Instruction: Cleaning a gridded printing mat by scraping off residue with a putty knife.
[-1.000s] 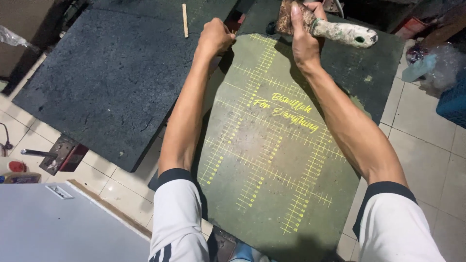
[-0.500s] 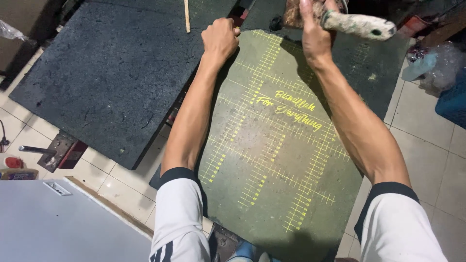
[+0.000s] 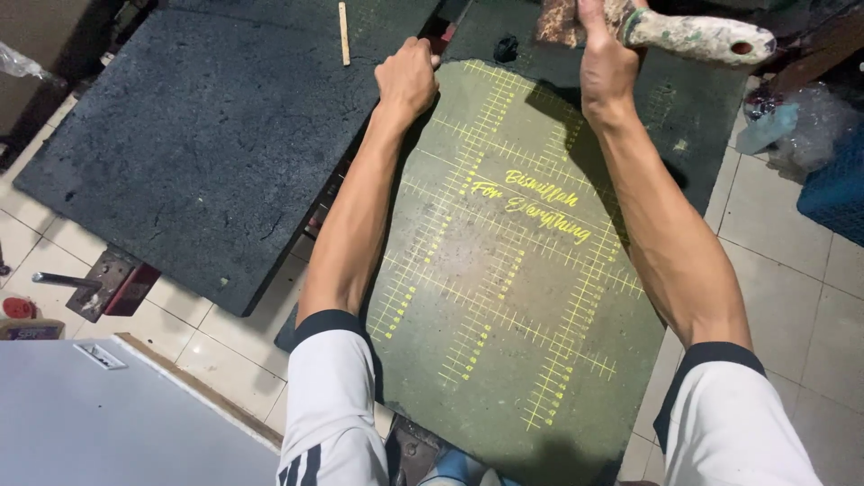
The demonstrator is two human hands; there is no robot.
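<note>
Hands are working at the top of the frame, both arms stretching up from the lower edge in white sleeves with dark cuffs. The left hand [image 3: 409, 79] is curling into a fist over the upper left edge of the green board [image 3: 504, 297], seemingly pinning it so it does not slide. The right hand [image 3: 605, 63] is closing around a paint-crusted brush [image 3: 693, 36] at upper centre-right; its pale handle is sticking out to the right with a hole near its end, and the bristle end is lying behind the hand at the very top edge, too cut off to read clearly. The brush is being held low over the far end of the board, which suggests the hand is pressing it down there.

One green board is lying in the centre, marked with yellow ruled grid lines and a line of yellow script. One dark, rough slab [image 3: 207, 135] is filling the upper left, and a single thin wooden stick [image 3: 343, 32] is resting on it near the top. One grey panel [image 3: 99, 423] is showing in the lower left corner. Crumpled clear plastic [image 3: 801, 121] is lying on the tiled floor [image 3: 783, 243] at the upper right.
</note>
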